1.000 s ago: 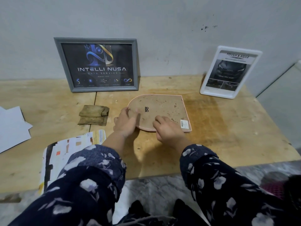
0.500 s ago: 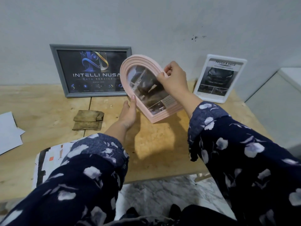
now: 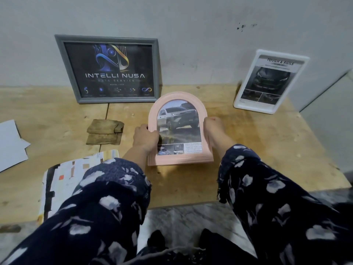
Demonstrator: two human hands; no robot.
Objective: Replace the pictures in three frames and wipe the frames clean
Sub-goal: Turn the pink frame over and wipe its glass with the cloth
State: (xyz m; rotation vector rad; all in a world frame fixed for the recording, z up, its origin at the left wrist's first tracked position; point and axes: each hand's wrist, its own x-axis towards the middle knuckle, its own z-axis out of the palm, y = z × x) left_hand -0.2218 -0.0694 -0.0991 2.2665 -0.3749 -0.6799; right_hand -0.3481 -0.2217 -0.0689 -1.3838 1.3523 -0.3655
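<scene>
Pink arched frame [image 3: 178,129] is sitting between your two hands, face toward you, w/ the truck picture already in it. Its long axis is running up-down, arch at the top, flat base low, just over the desk [image 3: 257,146]; can't tell if the base is touching the wood or hovering. You're gripping it by both side rails: left hand [image 3: 146,137] w/ fingers curled round the left edge and overlapping the glass a bit, right hand [image 3: 212,131] wrapped on the right edge, fingers mostly hidden behind the rail.

Key relation for the next move, as I read it: the folded brown cloth [image 3: 104,134] is lying on the desk to the left of the frame, near your left hand, well apart from the right. So the left is the nearer one to fetch it, while the right is keeping the frame upright. Grey frame [image 3: 108,68] and white frame [image 3: 270,82] are leaning on the wall behind, either side.
</scene>
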